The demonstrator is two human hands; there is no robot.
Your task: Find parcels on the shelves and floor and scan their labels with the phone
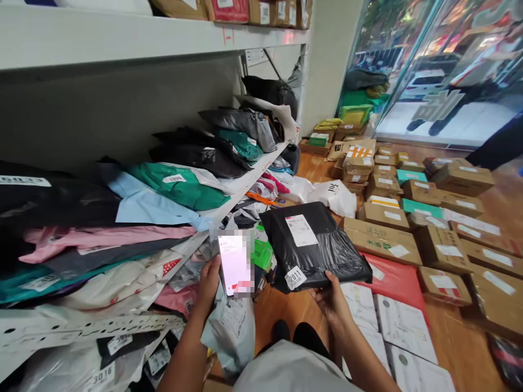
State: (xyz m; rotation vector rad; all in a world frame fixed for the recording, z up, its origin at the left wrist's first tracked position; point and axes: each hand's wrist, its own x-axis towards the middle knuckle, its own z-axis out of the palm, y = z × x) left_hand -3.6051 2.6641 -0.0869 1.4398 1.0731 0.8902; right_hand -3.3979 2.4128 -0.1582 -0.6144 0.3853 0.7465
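Note:
My left hand (209, 280) is closed round a smartphone (233, 267) with a lit, pale screen, partly blurred out. A light grey plastic mailer bag (232, 329) with a printed label hangs below the phone by the same hand; whether the fingers grip it too is hard to tell. My right hand (330, 298) grips the near edge of a black plastic-wrapped parcel (322, 245), thumb on top. That parcel is held tilted over the floor and bears a white shipping label (301, 230) and a tag (295, 277) reading 2011.
To the left, a white metal shelf (192, 247) carries several soft bagged parcels, among them a green one (175, 185). Cardboard boxes (382, 239) and white boxes (406, 326) cover the floor on the right. A person (466, 81) is beyond the glass door.

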